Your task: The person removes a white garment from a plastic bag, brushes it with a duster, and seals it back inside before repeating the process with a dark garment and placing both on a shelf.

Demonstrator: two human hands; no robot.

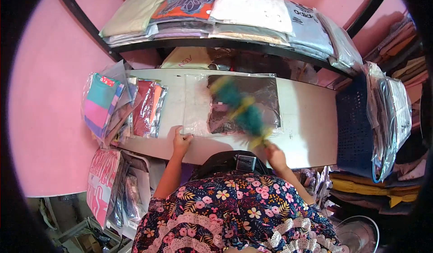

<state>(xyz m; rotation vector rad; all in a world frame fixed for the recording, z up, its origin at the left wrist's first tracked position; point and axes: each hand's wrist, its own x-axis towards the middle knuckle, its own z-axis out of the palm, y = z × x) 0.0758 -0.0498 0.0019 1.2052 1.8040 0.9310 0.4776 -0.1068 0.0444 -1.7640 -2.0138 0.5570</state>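
A folded dark garment (266, 95) lies in a clear plastic bag (195, 104) on the white table. My right hand (275, 157), at the table's front edge, is closed round the handle end of a green and yellow duster (247, 113). Motion blurs the duster, which slants across the bagged garment and covers part of it. On the left, my left hand (181, 142) is closed at the bag's near left corner, its fingertips pinching the plastic edge.
Bagged garments (146, 108) stand in a row on the table's left. A blue perforated basket (356, 122) with more bagged clothes is at the right end. Stacked bagged clothes (250, 9) fill the shelf above. A fan (358, 235) stands low at right.
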